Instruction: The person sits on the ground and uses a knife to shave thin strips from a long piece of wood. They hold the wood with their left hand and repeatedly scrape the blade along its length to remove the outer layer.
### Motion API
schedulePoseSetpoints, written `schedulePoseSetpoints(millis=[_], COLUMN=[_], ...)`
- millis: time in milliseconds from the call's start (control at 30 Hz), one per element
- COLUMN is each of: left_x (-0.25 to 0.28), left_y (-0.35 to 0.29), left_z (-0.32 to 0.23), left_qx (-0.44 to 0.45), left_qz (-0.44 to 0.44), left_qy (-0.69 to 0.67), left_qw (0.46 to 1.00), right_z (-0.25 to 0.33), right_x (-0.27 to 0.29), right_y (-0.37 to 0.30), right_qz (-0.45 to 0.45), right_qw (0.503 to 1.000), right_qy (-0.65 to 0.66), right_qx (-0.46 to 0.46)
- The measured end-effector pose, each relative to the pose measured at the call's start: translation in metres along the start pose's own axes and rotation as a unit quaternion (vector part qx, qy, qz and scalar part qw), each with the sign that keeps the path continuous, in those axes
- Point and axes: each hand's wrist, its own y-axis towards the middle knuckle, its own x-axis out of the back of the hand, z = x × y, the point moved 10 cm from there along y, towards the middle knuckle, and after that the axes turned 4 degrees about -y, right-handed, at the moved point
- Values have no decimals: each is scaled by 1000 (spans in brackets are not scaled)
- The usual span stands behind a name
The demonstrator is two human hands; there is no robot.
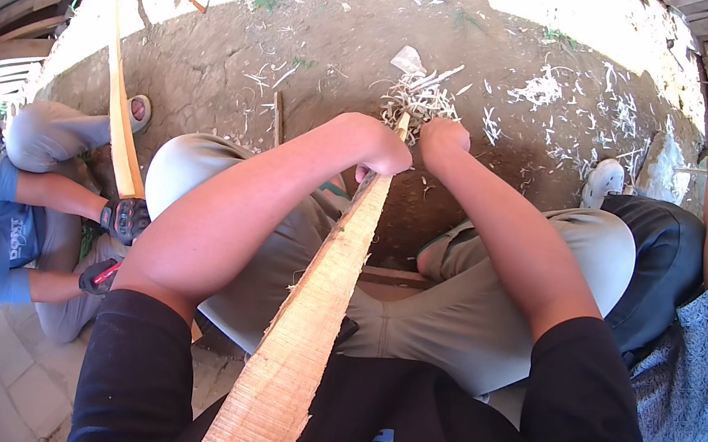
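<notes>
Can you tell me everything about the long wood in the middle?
The wood is pale yellow and flat-faced, with fine lines across it and rough, fuzzy edges. It looks wide near the black shirt and thin toward the shavings. It slants between the knees, its near end out of view. The left hand grips it; whether the right hand touches it, I can't tell.

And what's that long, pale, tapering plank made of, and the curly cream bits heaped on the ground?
The long, pale, tapering plank looks like raw, unvarnished wood: dull, finely ridged, with splintery edges. The curly cream bits are probably wood shavings, unfinished too: thin strips, pale like the plank.
</notes>
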Motion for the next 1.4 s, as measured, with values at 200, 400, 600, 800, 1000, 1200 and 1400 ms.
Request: schedulePoseSetpoints(millis=[200,400,600,800,1000,1200,1400], left_x=[-1,-6,-6,-7,-4,6,4], left_y=[-4,8,1,-4,-6,-14,1], left_z=[2,-3,-4,1,8,3,10], left_qx=[13,-20,-10,15,40,54,34], left_qz=[7,7,5,9,-2,8,-4], left_qy=[-3,15,23,-7,-16,-5,-6], left_qw=[1000,1000,1000,1000,999,998,999], right_z=[8,-7,-1,3,0,9,16], right_x=[-2,-8,1,24,55,50,32], right_y=[-4,-4,-10,-28,-55,-47,-43], right_qz=[-34,-51,-3,-40,48,-33,25], right_qw=[999,998,1000,997,990,995,999], right_qy=[5,35,2,-32,-74,-37,-9], right_qx=[-14,-23,-8,55,106,83,40])
